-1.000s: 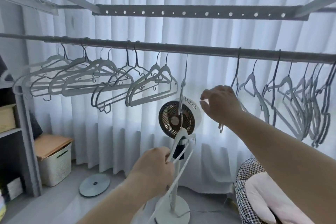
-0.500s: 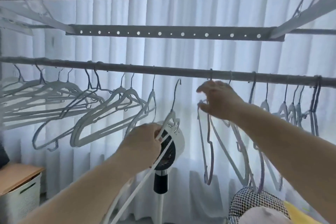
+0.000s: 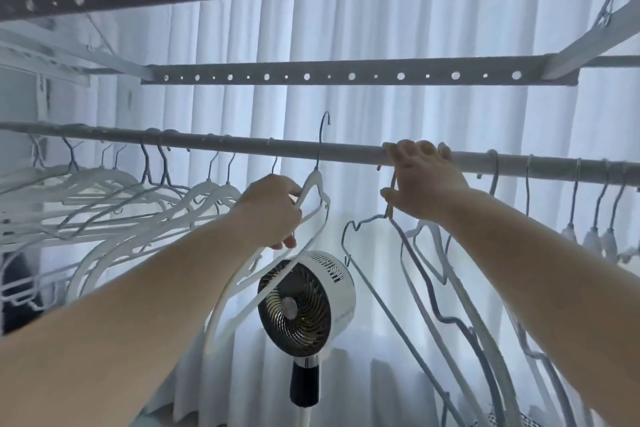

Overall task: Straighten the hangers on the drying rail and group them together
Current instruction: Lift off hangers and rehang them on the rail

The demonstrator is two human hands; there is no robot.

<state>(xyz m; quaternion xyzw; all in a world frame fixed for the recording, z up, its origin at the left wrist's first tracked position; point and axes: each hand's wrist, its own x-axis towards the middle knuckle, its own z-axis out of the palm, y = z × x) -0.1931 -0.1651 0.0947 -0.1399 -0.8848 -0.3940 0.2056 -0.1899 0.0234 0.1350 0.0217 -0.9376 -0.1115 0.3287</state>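
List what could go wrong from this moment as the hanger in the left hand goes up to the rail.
1. The white hanger in the left hand has its hook above the rail, apparently not yet seated; released early, it may drop onto the fan below.
2. The right hand grips a hanger neck beside tilted grey hangers; sliding them could tangle them.

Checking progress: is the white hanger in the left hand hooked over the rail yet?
No: the white hanger in the left hand has its hook raised above the rail.
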